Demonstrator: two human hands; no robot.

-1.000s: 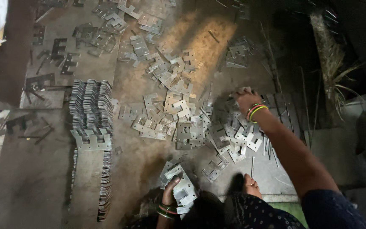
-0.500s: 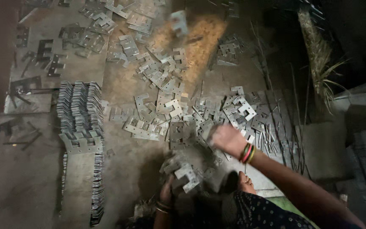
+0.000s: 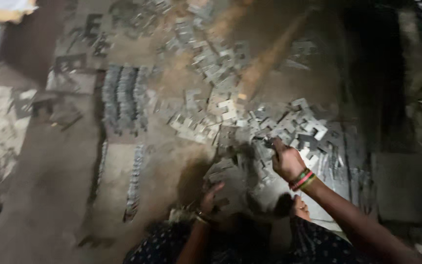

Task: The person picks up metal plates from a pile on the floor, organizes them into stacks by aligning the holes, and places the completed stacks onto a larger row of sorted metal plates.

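Several flat grey metal plates (image 3: 250, 122) lie scattered over the dusty floor in front of me. My left hand (image 3: 212, 198) is low in the view and grips a small stack of plates (image 3: 228, 177) held near my lap. My right hand (image 3: 286, 160), with coloured bangles (image 3: 303, 180) on the wrist, is a closed fist at the near edge of the loose pile. A dark plate end (image 3: 271, 143) sticks out above its fingers. The picture is blurred, so fine detail of the grip is unclear.
Neat rows of stacked plates (image 3: 125, 98) stand to the left of the pile, with thinner lines of plates (image 3: 135, 181) nearer me. More loose plates (image 3: 201, 54) spread to the far side. My bare foot (image 3: 299, 208) rests by the pile. A dark wall (image 3: 382, 73) is on the right.
My right hand drew back from the far right of the pile toward me and closed into a fist. The left hand kept its stack. The camera swung and the view blurred.
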